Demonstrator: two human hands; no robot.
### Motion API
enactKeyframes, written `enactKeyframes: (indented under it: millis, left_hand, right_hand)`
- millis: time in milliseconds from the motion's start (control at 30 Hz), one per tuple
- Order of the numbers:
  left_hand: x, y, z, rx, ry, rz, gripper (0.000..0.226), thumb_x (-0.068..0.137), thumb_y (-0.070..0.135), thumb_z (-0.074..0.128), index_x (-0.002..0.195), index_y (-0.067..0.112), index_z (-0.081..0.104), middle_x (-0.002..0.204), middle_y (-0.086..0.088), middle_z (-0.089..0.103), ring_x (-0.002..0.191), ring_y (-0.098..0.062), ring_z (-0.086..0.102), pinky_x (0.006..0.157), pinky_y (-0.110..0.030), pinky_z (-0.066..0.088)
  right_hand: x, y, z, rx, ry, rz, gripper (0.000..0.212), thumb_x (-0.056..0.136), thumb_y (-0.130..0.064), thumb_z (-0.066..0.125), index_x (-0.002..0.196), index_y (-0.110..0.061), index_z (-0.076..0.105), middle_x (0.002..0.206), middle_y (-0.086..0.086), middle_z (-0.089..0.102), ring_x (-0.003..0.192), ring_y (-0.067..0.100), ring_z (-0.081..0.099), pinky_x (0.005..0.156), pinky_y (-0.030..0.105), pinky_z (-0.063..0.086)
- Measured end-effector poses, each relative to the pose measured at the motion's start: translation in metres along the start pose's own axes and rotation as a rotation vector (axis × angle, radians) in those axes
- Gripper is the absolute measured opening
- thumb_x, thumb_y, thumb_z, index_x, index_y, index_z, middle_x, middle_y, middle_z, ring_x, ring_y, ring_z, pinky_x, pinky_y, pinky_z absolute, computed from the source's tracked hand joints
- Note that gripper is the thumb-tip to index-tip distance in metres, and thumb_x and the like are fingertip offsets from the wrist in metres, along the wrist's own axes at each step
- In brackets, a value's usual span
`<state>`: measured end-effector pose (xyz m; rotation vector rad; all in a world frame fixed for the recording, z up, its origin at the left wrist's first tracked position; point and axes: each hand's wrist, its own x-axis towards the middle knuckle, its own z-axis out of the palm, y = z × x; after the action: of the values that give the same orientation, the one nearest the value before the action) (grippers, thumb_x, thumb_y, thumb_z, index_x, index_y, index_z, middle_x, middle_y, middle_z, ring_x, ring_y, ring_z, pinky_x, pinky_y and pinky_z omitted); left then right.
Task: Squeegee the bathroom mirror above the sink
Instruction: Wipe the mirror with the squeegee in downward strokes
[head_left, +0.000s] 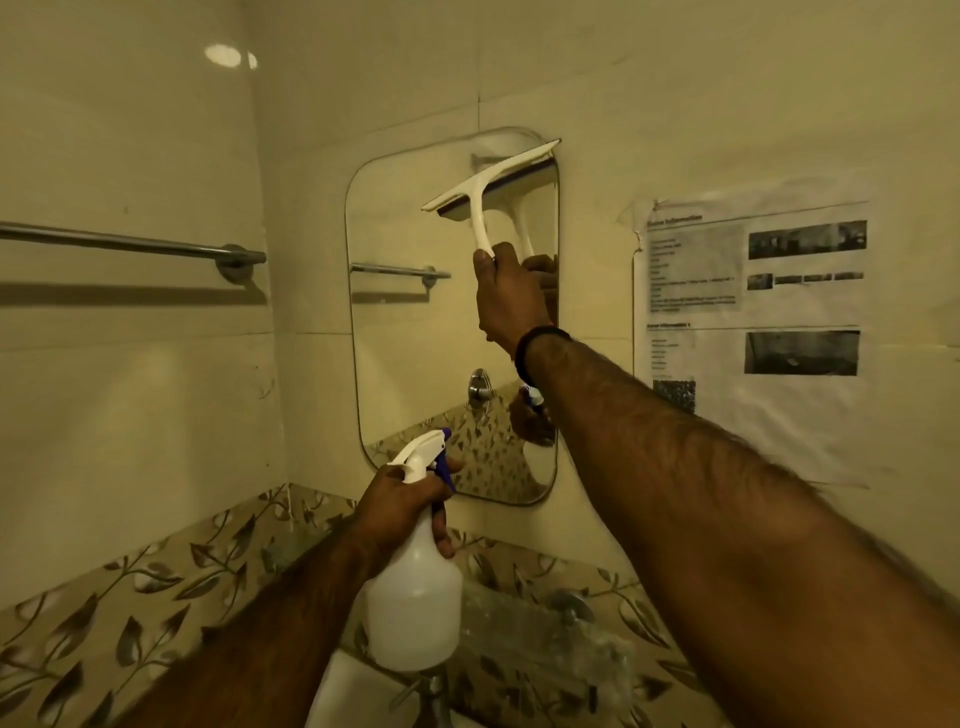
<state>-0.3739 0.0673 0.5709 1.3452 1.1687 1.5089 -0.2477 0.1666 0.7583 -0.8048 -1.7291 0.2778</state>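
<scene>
A rounded rectangular mirror (405, 338) hangs on the tiled wall. My right hand (511, 296) grips the handle of a white squeegee (485, 187), whose blade lies tilted against the mirror's top right corner. My left hand (405, 506) holds a white spray bottle (415, 597) with a blue trigger, upright below the mirror's lower edge. The white sink (353, 691) shows partly at the bottom, mostly hidden by the bottle and my arm.
A chrome towel bar (130, 241) runs along the left wall. A printed paper notice (753, 312) is taped to the wall right of the mirror. A leaf-patterned tile band (156, 577) runs below. A tap (434, 696) stands at the sink.
</scene>
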Motion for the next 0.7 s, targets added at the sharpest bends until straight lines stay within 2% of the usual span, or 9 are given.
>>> enactKeyframes:
  millis: [333,400,433,467,500,567,600,667,700]
  left_hand:
    - [0.017,0.007,-0.013,0.032,0.019,0.046,0.028,0.09,-0.003,0.051,0.114,0.006,0.062,0.054,-0.023,0.052,0.044,-0.033,0.055,0.056,-0.046,0.055]
    - [0.021,0.007,-0.016,0.046,0.025,0.052,0.028,0.09,-0.002,0.052,0.114,0.006,0.061,0.054,-0.023,0.052,0.045,-0.033,0.056,0.057,-0.046,0.056]
    - [0.022,0.006,-0.017,0.045,0.029,0.047,0.027,0.09,-0.001,0.052,0.114,0.007,0.062,0.054,-0.023,0.053,0.045,-0.033,0.056,0.058,-0.047,0.056]
    - [0.024,0.005,-0.018,0.043,0.033,0.04,0.027,0.09,0.0,0.053,0.114,0.007,0.062,0.054,-0.024,0.053,0.044,-0.033,0.056,0.058,-0.048,0.057]
    - [0.025,0.003,-0.019,0.041,0.037,0.035,0.027,0.09,0.0,0.053,0.114,0.006,0.062,0.054,-0.024,0.053,0.044,-0.033,0.056,0.058,-0.048,0.057]
    - [0.028,0.001,-0.019,0.037,0.041,0.028,0.027,0.089,-0.001,0.053,0.114,0.006,0.062,0.053,-0.023,0.052,0.043,-0.033,0.055,0.056,-0.046,0.056]
    - [0.028,0.0,-0.018,0.034,0.04,0.026,0.027,0.089,-0.001,0.053,0.114,0.005,0.062,0.053,-0.023,0.052,0.042,-0.033,0.055,0.055,-0.045,0.056]
    - [0.029,-0.002,-0.018,0.028,0.031,0.022,0.027,0.089,-0.001,0.053,0.114,0.005,0.062,0.053,-0.023,0.052,0.042,-0.033,0.055,0.056,-0.045,0.055]
    - [0.029,-0.002,-0.017,0.028,0.025,0.02,0.027,0.089,0.0,0.054,0.114,0.005,0.062,0.054,-0.023,0.052,0.042,-0.033,0.055,0.056,-0.045,0.055]
  right_hand:
    - [0.035,-0.015,0.015,0.06,-0.003,0.032,0.035,0.103,-0.037,0.03,0.121,-0.01,0.045,0.078,-0.001,0.048,0.083,0.03,0.064,0.073,0.052,0.058]
    - [0.036,-0.01,0.017,0.024,0.011,0.029,0.036,0.104,-0.035,0.029,0.121,-0.009,0.045,0.079,-0.003,0.048,0.082,0.026,0.064,0.07,0.039,0.058]
    - [0.035,-0.006,0.018,0.007,0.032,0.033,0.036,0.104,-0.035,0.028,0.122,-0.009,0.046,0.08,-0.003,0.05,0.078,0.021,0.062,0.064,0.026,0.055]
    - [0.034,-0.002,0.018,-0.012,0.062,0.032,0.037,0.104,-0.036,0.029,0.122,-0.01,0.048,0.08,-0.006,0.049,0.071,0.014,0.058,0.055,0.011,0.048]
    - [0.031,0.002,0.018,-0.03,0.092,0.025,0.037,0.104,-0.036,0.029,0.122,-0.01,0.049,0.077,-0.01,0.046,0.063,0.007,0.05,0.046,0.004,0.04]
    - [0.024,0.01,0.018,-0.039,0.133,0.006,0.037,0.105,-0.033,0.031,0.122,-0.008,0.051,0.071,-0.015,0.036,0.057,0.001,0.037,0.048,-0.008,0.029]
    - [0.02,0.013,0.019,-0.033,0.141,-0.001,0.037,0.105,-0.032,0.032,0.122,-0.006,0.052,0.071,-0.015,0.036,0.056,0.0,0.036,0.05,-0.008,0.029]
    - [0.014,0.017,0.023,-0.028,0.142,-0.002,0.036,0.105,-0.031,0.032,0.121,-0.005,0.051,0.073,-0.01,0.04,0.055,0.001,0.037,0.042,0.008,0.038]
    - [0.01,0.018,0.025,-0.033,0.139,0.006,0.036,0.105,-0.032,0.032,0.122,-0.005,0.05,0.076,-0.008,0.042,0.055,0.001,0.038,0.04,0.013,0.034]
